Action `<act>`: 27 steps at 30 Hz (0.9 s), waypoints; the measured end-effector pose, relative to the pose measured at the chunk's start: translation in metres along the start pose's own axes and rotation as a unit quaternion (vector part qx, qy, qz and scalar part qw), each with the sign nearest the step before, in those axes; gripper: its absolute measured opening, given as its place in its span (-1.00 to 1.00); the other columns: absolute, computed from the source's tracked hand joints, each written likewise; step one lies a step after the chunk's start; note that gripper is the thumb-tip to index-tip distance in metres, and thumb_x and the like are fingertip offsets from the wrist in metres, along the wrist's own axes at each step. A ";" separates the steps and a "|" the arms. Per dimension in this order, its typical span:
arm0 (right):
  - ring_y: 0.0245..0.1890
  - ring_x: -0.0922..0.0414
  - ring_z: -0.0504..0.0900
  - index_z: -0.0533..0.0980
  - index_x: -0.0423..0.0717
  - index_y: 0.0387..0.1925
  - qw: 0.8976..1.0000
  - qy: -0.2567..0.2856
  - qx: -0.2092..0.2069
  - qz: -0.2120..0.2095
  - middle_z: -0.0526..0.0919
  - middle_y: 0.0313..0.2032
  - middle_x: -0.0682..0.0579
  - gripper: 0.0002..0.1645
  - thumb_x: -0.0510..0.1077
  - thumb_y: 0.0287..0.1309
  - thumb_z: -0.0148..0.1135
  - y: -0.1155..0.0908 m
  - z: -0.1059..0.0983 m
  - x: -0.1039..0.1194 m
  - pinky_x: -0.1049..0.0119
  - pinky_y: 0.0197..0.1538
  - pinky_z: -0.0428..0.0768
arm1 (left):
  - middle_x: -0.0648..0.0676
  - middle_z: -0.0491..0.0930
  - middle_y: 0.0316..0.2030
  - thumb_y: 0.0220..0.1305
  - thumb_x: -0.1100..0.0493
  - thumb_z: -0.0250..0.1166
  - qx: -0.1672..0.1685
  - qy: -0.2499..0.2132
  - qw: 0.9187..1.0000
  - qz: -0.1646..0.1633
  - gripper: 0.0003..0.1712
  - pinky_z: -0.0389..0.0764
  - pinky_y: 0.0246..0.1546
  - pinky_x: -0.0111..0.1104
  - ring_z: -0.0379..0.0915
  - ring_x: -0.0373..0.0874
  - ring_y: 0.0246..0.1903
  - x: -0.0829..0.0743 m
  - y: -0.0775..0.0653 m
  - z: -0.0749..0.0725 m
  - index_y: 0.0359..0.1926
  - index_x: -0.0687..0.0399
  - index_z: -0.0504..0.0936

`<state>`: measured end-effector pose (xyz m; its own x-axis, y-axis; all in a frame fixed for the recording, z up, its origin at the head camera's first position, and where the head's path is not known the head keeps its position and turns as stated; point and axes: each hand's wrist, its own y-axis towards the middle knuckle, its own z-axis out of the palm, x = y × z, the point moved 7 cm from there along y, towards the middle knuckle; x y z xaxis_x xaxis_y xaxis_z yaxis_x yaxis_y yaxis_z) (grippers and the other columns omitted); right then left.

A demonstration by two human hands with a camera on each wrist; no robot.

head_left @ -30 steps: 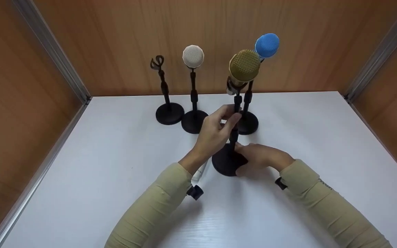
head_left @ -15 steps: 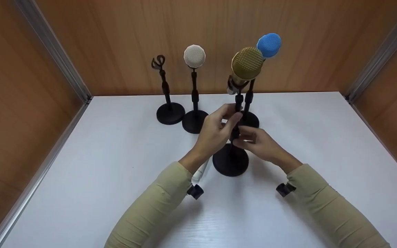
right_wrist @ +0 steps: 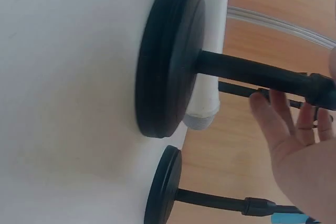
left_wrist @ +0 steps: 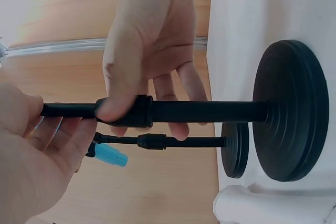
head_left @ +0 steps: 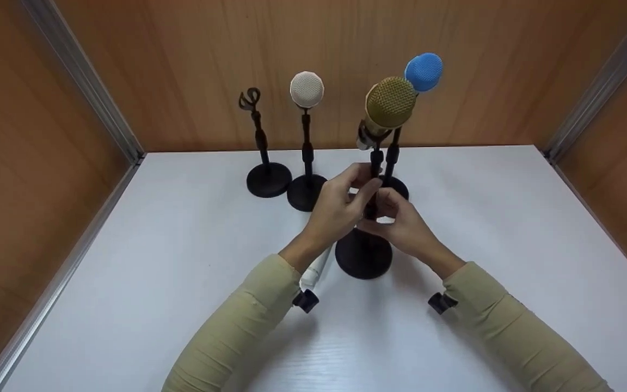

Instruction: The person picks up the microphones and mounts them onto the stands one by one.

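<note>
A gold-headed microphone (head_left: 391, 103) sits in the clip of a black microphone stand (head_left: 364, 256), whose round base rests on the white table. My left hand (head_left: 338, 204) pinches the thin upper pole between thumb and fingers. Just below it, my right hand (head_left: 406, 226) holds the stand around its middle collar; in the left wrist view the right thumb lies on the collar (left_wrist: 139, 111), with the fingers behind the pole. Directly behind stands another stand carrying a blue microphone (head_left: 424, 72), its base partly hidden by my right hand.
A white-headed microphone (head_left: 307, 90) stands on its own stand at the back. Left of it is a bare stand with a curled clip (head_left: 249, 99). A white cylinder with a threaded end (right_wrist: 202, 106) lies beside the held stand's base. Wooden panels (head_left: 194, 71) surround the table.
My right hand has gone from the stand's base up its pole to the collar and now grips there. My left hand keeps its hold on the upper pole. The stands stay in place.
</note>
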<state>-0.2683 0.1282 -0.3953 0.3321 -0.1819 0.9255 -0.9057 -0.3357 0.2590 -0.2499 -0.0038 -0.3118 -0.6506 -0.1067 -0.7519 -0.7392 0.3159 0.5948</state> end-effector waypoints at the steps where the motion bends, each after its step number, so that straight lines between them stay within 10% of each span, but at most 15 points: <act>1: 0.05 0.02 0.62 0.47 -0.16 0.19 1.000 0.004 0.005 -0.001 0.61 0.01 -0.05 -0.44 -0.19 0.20 0.47 -0.001 0.000 0.002 0.15 0.18 0.56 | 0.02 0.66 -0.20 0.50 0.22 0.20 0.000 0.002 1.000 -0.001 -0.82 0.70 -0.19 -0.36 0.60 -0.13 -0.19 0.000 0.000 -0.001 0.03 0.19 0.60; 8: 0.24 -0.03 0.55 0.38 -0.28 0.36 0.996 0.070 0.059 -0.008 0.57 0.21 -0.15 -0.45 -0.24 0.42 0.21 -0.010 -0.001 0.008 0.17 0.25 0.54 | -0.01 0.65 -0.22 0.50 0.22 0.21 0.004 -0.008 1.000 -0.013 -0.82 0.71 -0.22 -0.34 0.61 -0.05 -0.19 0.001 0.001 -0.002 0.03 0.18 0.59; 18: -0.04 0.02 0.62 0.57 -0.15 0.09 0.999 -0.018 0.009 -0.040 0.68 -0.13 -0.03 -0.64 -0.24 0.28 0.38 -0.004 0.001 0.008 0.12 0.17 0.56 | 0.02 0.64 -0.24 0.50 0.22 0.20 0.002 -0.003 1.000 0.000 -0.85 0.71 -0.24 -0.33 0.59 -0.19 -0.21 -0.001 0.001 -0.003 -0.03 0.21 0.59; 27: 0.04 0.03 0.64 0.53 -0.17 0.22 0.999 -0.006 0.042 -0.024 0.68 0.01 -0.04 -0.57 -0.20 0.37 0.30 -0.005 0.006 0.004 0.11 0.15 0.61 | 0.02 0.65 -0.15 0.51 0.21 0.19 0.014 -0.014 1.000 -0.001 -0.80 0.72 -0.19 -0.30 0.58 -0.20 -0.15 -0.002 -0.001 -0.004 0.05 0.18 0.58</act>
<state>-0.2604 0.1237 -0.3945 0.3781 -0.1741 0.9092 -0.8637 -0.4199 0.2788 -0.2490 -0.0074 -0.3101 -0.6444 -0.0808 -0.7604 -0.7346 0.3413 0.5863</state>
